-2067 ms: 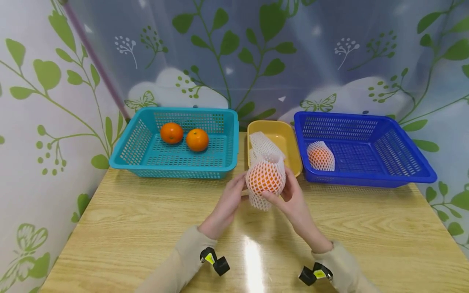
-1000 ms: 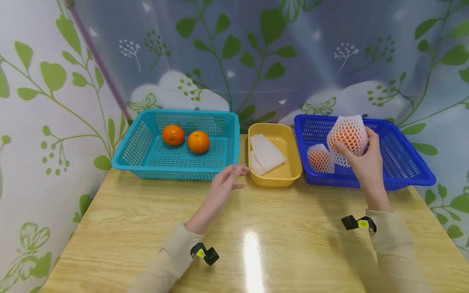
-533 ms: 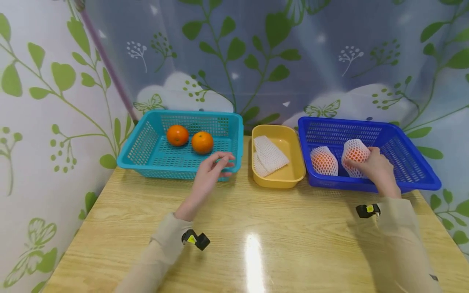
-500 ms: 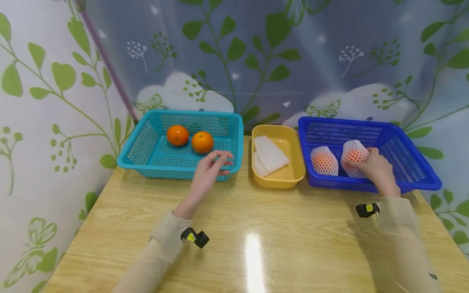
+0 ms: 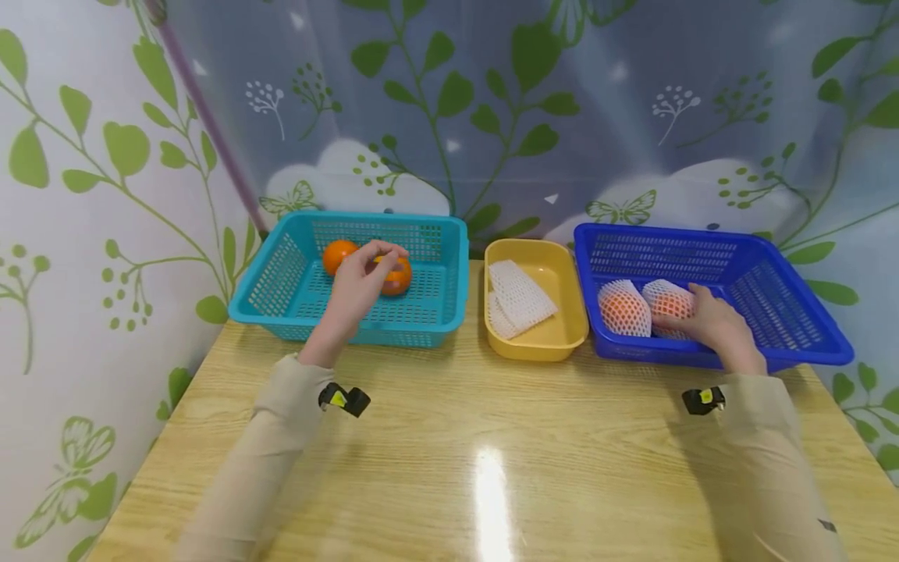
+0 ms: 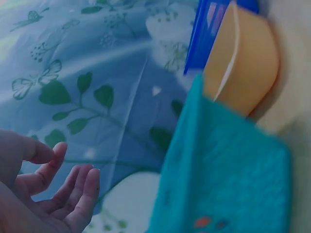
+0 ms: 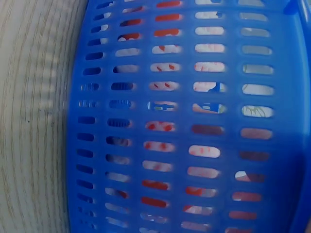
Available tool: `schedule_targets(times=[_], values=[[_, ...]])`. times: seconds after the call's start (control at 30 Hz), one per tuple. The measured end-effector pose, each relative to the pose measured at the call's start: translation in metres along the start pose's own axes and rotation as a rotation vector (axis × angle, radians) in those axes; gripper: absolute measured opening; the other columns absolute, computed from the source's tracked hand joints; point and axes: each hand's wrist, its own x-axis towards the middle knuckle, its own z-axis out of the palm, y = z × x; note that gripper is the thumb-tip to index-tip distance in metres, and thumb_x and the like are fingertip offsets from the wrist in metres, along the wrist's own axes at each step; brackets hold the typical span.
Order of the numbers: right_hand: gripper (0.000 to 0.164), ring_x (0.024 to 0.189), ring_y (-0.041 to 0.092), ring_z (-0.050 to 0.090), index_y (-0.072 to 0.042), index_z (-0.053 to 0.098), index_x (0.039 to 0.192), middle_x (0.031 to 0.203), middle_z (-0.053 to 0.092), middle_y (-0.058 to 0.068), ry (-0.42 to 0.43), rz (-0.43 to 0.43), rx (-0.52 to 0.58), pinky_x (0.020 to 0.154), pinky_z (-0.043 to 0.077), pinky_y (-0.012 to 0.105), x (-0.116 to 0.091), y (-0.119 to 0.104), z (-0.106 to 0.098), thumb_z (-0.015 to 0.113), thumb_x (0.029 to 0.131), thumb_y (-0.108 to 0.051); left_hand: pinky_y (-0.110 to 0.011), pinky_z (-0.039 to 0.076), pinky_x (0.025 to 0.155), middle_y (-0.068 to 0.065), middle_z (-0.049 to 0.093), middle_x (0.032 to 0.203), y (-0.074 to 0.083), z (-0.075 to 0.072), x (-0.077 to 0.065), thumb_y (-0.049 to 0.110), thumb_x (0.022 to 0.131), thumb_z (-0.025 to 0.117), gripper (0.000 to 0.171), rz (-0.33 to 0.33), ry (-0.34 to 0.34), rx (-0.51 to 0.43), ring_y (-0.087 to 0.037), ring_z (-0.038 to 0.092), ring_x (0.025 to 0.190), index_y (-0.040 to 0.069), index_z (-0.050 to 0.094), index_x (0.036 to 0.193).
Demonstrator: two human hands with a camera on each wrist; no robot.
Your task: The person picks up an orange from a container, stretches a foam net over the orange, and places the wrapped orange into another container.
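Observation:
My left hand (image 5: 357, 285) hovers over the teal basket (image 5: 277, 282), its fingers loosely bent and holding nothing. Beneath it lie two bare oranges (image 5: 339, 253), one partly covered by the hand in the head view. In the left wrist view, the left hand's fingers (image 6: 80, 194) are spread apart. My right hand (image 5: 719, 321) grips an orange in a white foam net (image 5: 669, 300) inside the blue basket (image 5: 776, 300). Beside that one sits another netted orange (image 5: 623, 310). The right wrist view shows mostly the slotted blue basket wall (image 7: 187, 116), which hides much of the hand.
Between the baskets stands a small yellow tray (image 5: 544, 350) with white foam net sleeves (image 5: 520, 300) in it. All three containers line the back of the wooden table (image 5: 421, 437). A leaf-patterned curtain (image 5: 435, 101) hangs right behind them.
From the middle, my right hand has carried the netted orange into the blue basket and lowered it beside the other one. My left hand has moved left, over the bare oranges.

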Motion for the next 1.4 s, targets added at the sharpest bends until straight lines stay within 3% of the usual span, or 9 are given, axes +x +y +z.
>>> schedule_targets(times=[0.17, 0.3, 0.53, 0.67, 0.73, 0.9, 1.03, 1.17, 1.4], values=[[0.103, 0.130, 0.064, 0.029, 0.015, 0.013, 0.154, 0.145, 0.028, 0.048, 0.090, -0.031, 0.031, 0.104, 0.029, 0.074, -0.003, -0.001, 0.000, 0.062, 0.096, -0.055, -0.039, 0.056, 0.080, -0.011, 0.064, 0.130, 0.014, -0.022, 0.025, 0.028, 0.108, 0.050, 0.029, 0.080, 0.021, 0.276, -0.028, 0.062, 0.117, 0.009, 0.067, 0.122], [0.088, 0.128, 0.064, 0.029, 0.010, 0.018, 0.155, 0.142, 0.030, 0.048, 0.174, -0.042, 0.042, 0.104, 0.028, 0.074, -0.011, -0.008, -0.001, 0.056, 0.102, -0.048, -0.039, 0.044, 0.065, -0.009, 0.066, 0.130, 0.022, -0.034, 0.047, 0.026, 0.108, 0.050, 0.027, 0.111, 0.029, 0.484, -0.029, 0.061, 0.120, 0.012, 0.068, 0.121], [0.069, 0.128, 0.063, 0.033, 0.005, 0.029, 0.155, 0.145, 0.033, 0.045, 0.370, -0.125, 0.095, 0.102, 0.029, 0.075, -0.034, -0.034, 0.002, 0.055, 0.105, -0.035, -0.052, 0.048, 0.098, -0.017, 0.064, 0.127, 0.019, -0.042, 0.084, 0.018, 0.105, 0.055, 0.024, 0.163, -0.055, 0.750, -0.037, 0.057, 0.120, 0.004, 0.069, 0.119], [0.055, 0.119, 0.058, 0.045, 0.001, 0.046, 0.148, 0.140, 0.045, 0.040, 0.540, -0.223, 0.142, 0.095, 0.036, 0.073, -0.049, -0.056, 0.014, 0.062, 0.103, -0.025, -0.052, 0.047, 0.101, -0.020, 0.065, 0.128, 0.007, -0.040, 0.103, 0.015, 0.102, 0.062, 0.022, 0.186, -0.169, 0.902, -0.039, 0.058, 0.119, 0.002, 0.070, 0.117], [0.048, 0.114, 0.055, 0.049, -0.002, 0.054, 0.143, 0.136, 0.050, 0.036, 0.605, -0.272, 0.170, 0.093, 0.039, 0.071, -0.056, -0.066, 0.022, 0.064, 0.101, -0.022, -0.051, 0.049, 0.100, -0.021, 0.064, 0.129, -0.001, -0.037, 0.110, 0.017, 0.101, 0.064, 0.026, 0.154, -0.251, 0.976, -0.039, 0.059, 0.118, 0.001, 0.068, 0.120], [0.033, 0.114, 0.049, 0.056, -0.004, 0.065, 0.128, 0.124, 0.062, 0.027, 0.718, -0.413, 0.231, 0.093, 0.042, 0.068, -0.066, -0.083, 0.042, 0.070, 0.096, -0.012, -0.054, 0.047, 0.101, -0.025, 0.053, 0.143, -0.015, -0.026, 0.117, 0.027, 0.100, 0.065, 0.049, -0.052, -0.473, 1.023, -0.041, 0.054, 0.124, -0.002, 0.054, 0.139], [0.027, 0.110, 0.045, 0.059, -0.004, 0.069, 0.120, 0.115, 0.067, 0.023, 0.774, -0.497, 0.269, 0.091, 0.046, 0.064, -0.070, -0.092, 0.055, 0.073, 0.093, -0.006, -0.057, 0.042, 0.107, -0.026, 0.042, 0.153, -0.023, -0.018, 0.117, 0.031, 0.099, 0.067, 0.063, -0.170, -0.571, 1.014, -0.044, 0.044, 0.135, -0.001, 0.043, 0.148], [0.025, 0.108, 0.041, 0.062, -0.005, 0.072, 0.116, 0.112, 0.070, 0.020, 0.795, -0.577, 0.301, 0.092, 0.048, 0.058, -0.074, -0.104, 0.065, 0.074, 0.091, -0.003, -0.057, 0.039, 0.110, -0.026, 0.038, 0.155, -0.027, -0.013, 0.118, 0.033, 0.098, 0.067, 0.069, -0.209, -0.637, 1.014, -0.045, 0.039, 0.140, -0.001, 0.039, 0.152], [0.025, 0.098, 0.033, 0.064, -0.006, 0.072, 0.115, 0.110, 0.071, 0.015, 0.730, -0.668, 0.303, 0.083, 0.053, 0.049, -0.083, -0.127, 0.084, 0.075, 0.090, -0.005, -0.055, 0.046, 0.104, -0.027, 0.051, 0.144, -0.029, -0.011, 0.119, 0.028, 0.094, 0.073, 0.065, -0.200, -0.653, 1.061, -0.044, 0.050, 0.128, -0.004, 0.046, 0.143]])
